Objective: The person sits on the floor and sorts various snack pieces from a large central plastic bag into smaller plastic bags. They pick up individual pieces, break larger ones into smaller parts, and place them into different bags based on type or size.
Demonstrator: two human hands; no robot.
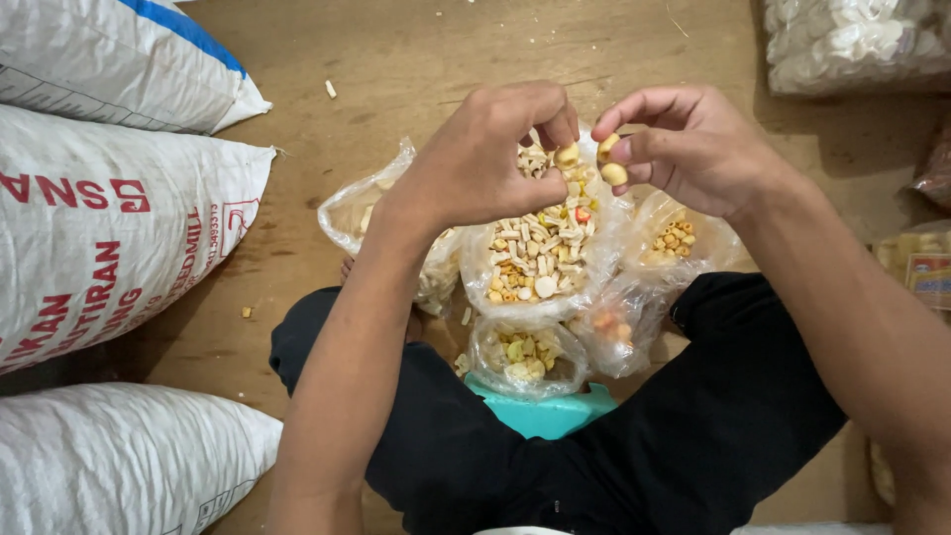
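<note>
My left hand (490, 154) hovers over the big clear plastic bag of mixed small crackers (540, 263) and pinches one pale round piece (567, 155) between thumb and fingers. My right hand (688, 144) is just to its right, holding two pale round pieces (611, 160) at its fingertips. Around the big bag lie smaller clear bags: one with yellow-orange bits (676, 240) at right, one with orange pieces (614, 327) lower right, one with pale yellow pieces (525, 357) in front, and one partly hidden under my left wrist (362, 208).
I sit cross-legged in black trousers (693, 426) on a wooden floor (396, 59). A teal object (550, 414) lies between my legs. White woven sacks (109, 228) are stacked at left. A clear bag of white crackers (857, 45) sits top right; packets (921, 263) at right edge.
</note>
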